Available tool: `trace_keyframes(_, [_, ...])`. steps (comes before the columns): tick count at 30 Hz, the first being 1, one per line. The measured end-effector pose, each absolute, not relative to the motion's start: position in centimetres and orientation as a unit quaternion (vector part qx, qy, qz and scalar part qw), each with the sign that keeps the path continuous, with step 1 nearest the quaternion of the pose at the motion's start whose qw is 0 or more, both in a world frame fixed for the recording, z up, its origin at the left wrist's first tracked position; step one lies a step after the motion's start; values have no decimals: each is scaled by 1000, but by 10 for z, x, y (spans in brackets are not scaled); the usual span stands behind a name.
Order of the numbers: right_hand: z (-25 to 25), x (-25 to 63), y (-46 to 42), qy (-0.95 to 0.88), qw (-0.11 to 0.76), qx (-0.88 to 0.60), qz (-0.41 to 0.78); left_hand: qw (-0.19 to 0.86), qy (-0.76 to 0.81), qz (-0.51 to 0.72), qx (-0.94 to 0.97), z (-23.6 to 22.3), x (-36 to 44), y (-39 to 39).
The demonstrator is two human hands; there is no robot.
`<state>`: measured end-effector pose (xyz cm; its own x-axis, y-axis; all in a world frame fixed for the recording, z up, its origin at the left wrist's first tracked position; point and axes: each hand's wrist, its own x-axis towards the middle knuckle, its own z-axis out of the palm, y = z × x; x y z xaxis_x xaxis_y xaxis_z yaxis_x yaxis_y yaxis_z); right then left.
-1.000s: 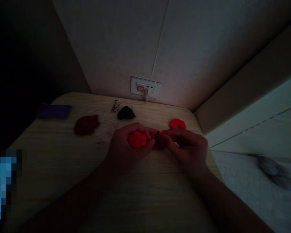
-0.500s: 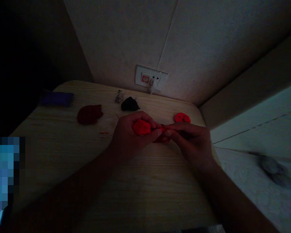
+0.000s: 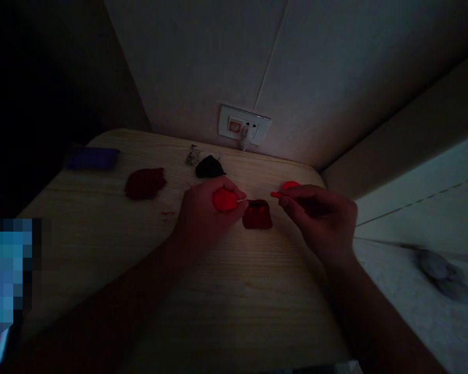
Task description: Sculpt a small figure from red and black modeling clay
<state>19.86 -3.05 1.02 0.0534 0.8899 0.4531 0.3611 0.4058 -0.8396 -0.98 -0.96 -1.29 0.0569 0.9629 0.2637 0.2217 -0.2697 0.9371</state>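
My left hand is closed around a bright red lump of modelling clay. A thin pale stick shows between its thumb and forefinger. To the right, apart from it, my right hand pinches a small red clay roll at the fingertips. Between the hands a dark red clay piece with a darker upper edge lies on the table. Behind the right fingers a red clay disc is partly hidden.
On the wooden table lie a black lump, a dark red flattened lump, a purple packet and a small patterned scrap. A wall socket holds a plug. Bluish pixelated brightness fills the lower left.
My hands have parted: the right one moved right with the small red roll. The dark red piece between them and the pale stick are now plainly visible; the disc is more covered.
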Motion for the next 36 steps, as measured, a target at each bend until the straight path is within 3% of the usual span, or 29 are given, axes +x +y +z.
trace_keyframes(3, [7, 202, -28, -649, 523, -505, 223, 324, 492, 442, 677, -17, -10, -10])
trace_keyframes(17, [-3, 202, -17, -793, 355, -469, 160, 291, 493, 337, 748, -20, -5, -11])
trace_keyframes(36, [-8, 203, -15, -813, 334, -459, 131, 293, 492, 333, 750, -20, -5, -12])
